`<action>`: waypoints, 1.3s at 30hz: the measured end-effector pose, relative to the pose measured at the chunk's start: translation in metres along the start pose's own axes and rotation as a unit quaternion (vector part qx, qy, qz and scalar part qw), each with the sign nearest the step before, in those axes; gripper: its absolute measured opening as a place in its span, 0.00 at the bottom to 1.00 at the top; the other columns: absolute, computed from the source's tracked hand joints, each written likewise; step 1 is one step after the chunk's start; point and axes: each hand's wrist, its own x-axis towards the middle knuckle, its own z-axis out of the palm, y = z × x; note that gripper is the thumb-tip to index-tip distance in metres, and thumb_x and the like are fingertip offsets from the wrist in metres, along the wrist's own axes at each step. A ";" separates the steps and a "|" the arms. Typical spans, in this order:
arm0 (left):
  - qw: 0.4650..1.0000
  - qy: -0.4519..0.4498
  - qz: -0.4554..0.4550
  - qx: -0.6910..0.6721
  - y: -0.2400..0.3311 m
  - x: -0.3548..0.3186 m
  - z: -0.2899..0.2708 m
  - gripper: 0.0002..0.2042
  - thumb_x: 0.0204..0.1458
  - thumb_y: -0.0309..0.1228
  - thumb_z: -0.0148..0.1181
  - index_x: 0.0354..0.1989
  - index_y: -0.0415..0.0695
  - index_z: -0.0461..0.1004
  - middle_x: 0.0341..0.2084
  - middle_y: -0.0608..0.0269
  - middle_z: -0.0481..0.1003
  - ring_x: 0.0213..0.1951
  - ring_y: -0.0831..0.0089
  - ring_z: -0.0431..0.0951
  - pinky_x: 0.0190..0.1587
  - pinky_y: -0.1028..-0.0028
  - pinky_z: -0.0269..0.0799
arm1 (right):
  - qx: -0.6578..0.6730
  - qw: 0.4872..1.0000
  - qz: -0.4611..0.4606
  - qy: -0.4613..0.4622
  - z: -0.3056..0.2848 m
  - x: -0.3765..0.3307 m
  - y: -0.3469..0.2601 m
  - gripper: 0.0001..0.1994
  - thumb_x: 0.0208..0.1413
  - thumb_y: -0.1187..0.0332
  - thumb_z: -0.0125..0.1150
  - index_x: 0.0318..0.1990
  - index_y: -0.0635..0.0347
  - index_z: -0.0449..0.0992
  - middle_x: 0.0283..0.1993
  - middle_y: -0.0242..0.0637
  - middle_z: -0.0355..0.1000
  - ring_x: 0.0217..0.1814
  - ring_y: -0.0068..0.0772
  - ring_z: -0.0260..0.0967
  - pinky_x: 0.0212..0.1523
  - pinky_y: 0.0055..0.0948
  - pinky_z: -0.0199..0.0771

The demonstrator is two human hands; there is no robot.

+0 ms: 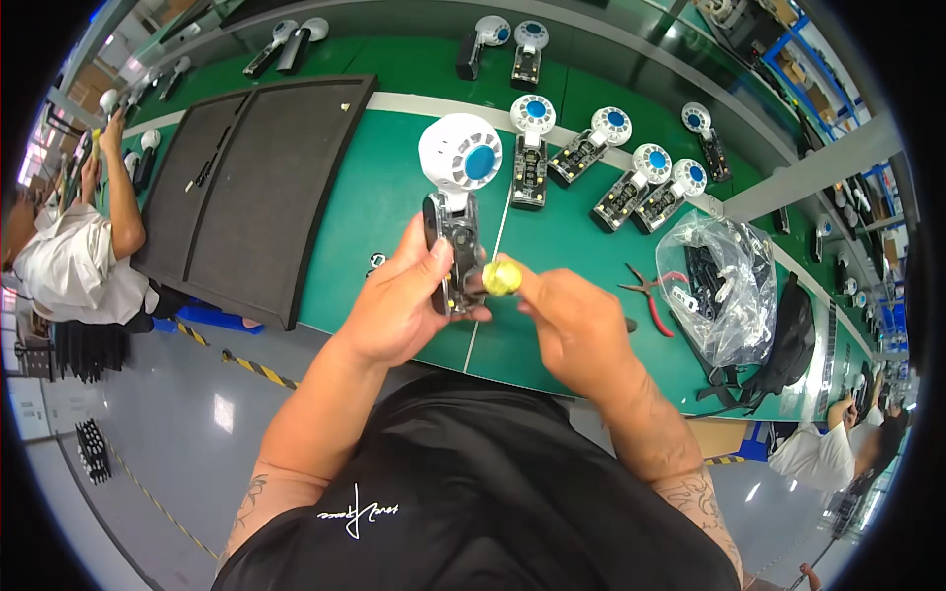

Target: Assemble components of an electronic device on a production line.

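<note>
My left hand (pixel 399 300) is wrapped round the handle of a handheld device (pixel 460 217), thumb on its front. The device has a round white head with a blue centre and slots around it, like a small fan. Its handle is dark, with inner parts showing, and the head points away from me. Closed fingers of my right hand (pixel 586 325) grip a yellow-handled screwdriver (pixel 503 277), its rounded yellow end turned up toward me. The screwdriver is close beside the handle's right side; whether its tip touches is hidden.
Several similar devices (pixel 530 163) lie beyond my hands on the green table (pixel 394 148). Red-handled pliers (pixel 655 300) and a clear plastic bag (pixel 724 295) of dark parts are at right. A black tray (pixel 256 187) covers the left. A co-worker (pixel 89 246) sits at far left, another (pixel 833 448) at right.
</note>
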 end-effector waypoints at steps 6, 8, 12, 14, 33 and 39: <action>0.999 -0.008 -0.015 -0.042 0.005 -0.003 -0.001 0.25 0.77 0.48 0.40 0.74 0.48 0.56 0.54 0.54 0.75 0.47 0.66 0.80 0.41 0.64 0.82 | 0.150 0.956 -0.025 0.252 -0.013 -0.012 -0.011 0.26 0.52 0.81 0.65 0.61 0.58 0.81 0.41 0.29 0.80 0.31 0.30 0.73 0.33 0.28 0.75; 0.998 -0.024 -0.023 -0.052 0.000 0.001 -0.007 0.26 0.77 0.50 0.38 0.74 0.48 0.56 0.54 0.54 0.75 0.47 0.67 0.80 0.40 0.65 0.81 | 0.070 0.990 0.009 0.120 -0.007 -0.002 -0.009 0.22 0.53 0.82 0.64 0.57 0.61 0.82 0.45 0.34 0.82 0.37 0.33 0.77 0.38 0.27 0.78; 0.998 -0.040 -0.018 -0.053 -0.002 0.002 -0.004 0.27 0.77 0.52 0.36 0.74 0.47 0.56 0.53 0.54 0.75 0.46 0.67 0.80 0.39 0.66 0.81 | 0.004 1.000 0.006 0.024 -0.001 0.010 -0.002 0.18 0.54 0.83 0.64 0.53 0.63 0.82 0.47 0.39 0.82 0.42 0.36 0.80 0.42 0.26 0.79; 0.998 -0.050 -0.003 -0.045 0.000 -0.001 0.007 0.28 0.77 0.53 0.34 0.73 0.46 0.56 0.52 0.54 0.76 0.45 0.67 0.80 0.37 0.68 0.80 | 0.021 0.993 -0.060 0.103 -0.002 0.012 -0.001 0.19 0.54 0.83 0.63 0.55 0.63 0.82 0.45 0.38 0.82 0.40 0.35 0.78 0.40 0.27 0.78; 1.000 0.009 0.020 -0.004 -0.003 0.004 0.014 0.23 0.78 0.48 0.36 0.71 0.45 0.58 0.47 0.53 0.76 0.39 0.69 0.80 0.29 0.72 0.76 | 0.348 0.907 -0.041 0.232 -0.017 -0.008 0.000 0.20 0.60 0.80 0.62 0.61 0.67 0.79 0.35 0.34 0.75 0.29 0.29 0.65 0.32 0.29 0.68; 1.000 0.009 -0.003 -0.015 -0.003 0.004 0.001 0.22 0.76 0.40 0.44 0.72 0.43 0.56 0.49 0.53 0.74 0.40 0.68 0.79 0.28 0.73 0.75 | 0.041 0.996 -0.006 0.073 -0.006 -0.002 0.006 0.22 0.61 0.76 0.63 0.64 0.67 0.76 0.31 0.28 0.70 0.27 0.25 0.61 0.29 0.25 0.61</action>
